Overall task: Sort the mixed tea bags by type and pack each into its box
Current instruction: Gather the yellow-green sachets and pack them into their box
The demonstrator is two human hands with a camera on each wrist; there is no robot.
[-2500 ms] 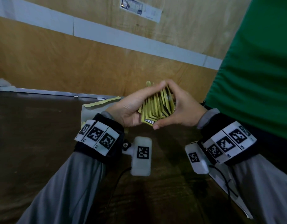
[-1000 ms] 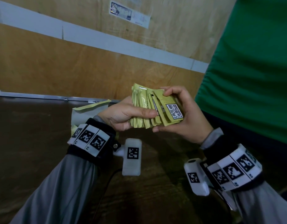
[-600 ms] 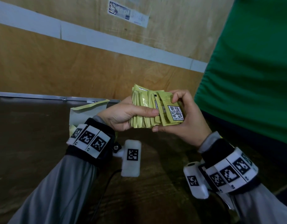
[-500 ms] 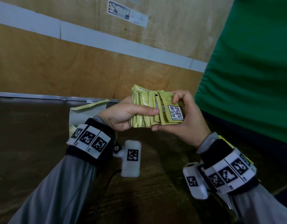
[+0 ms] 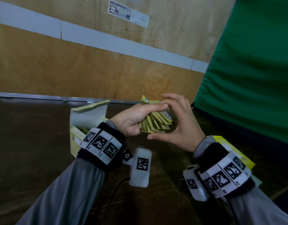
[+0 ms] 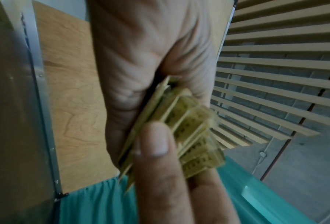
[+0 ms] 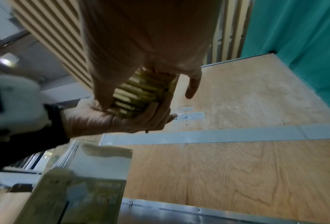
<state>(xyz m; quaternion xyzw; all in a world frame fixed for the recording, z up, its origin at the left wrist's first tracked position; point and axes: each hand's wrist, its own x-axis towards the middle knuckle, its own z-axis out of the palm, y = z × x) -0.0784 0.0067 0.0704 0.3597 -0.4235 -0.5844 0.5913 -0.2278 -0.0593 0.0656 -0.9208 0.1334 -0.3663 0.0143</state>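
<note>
A fanned stack of yellow-green tea bags (image 5: 157, 122) is held above the dark table. My left hand (image 5: 136, 117) grips it, thumb on top and fingers underneath. In the left wrist view the thumb (image 6: 154, 145) presses on the bags' edges (image 6: 190, 125). My right hand (image 5: 179, 122) cups the stack's right side with fingers spread; its thumb lies under the bags. The right wrist view shows the stack (image 7: 139, 94) between both hands. An open pale yellow tea box (image 5: 88, 117) stands behind my left wrist, lid up.
A second yellow box (image 5: 229, 150) lies on the table (image 5: 34, 143) under my right wrist. A wooden panel wall (image 5: 91, 70) with a metal rail closes the table's far edge. A green cloth (image 5: 253, 62) hangs at the right.
The stack has tipped from upright to lying fanned and sits a little lower. My right hand's fingers have lifted off the front bag and spread. The left hand keeps its grip.
</note>
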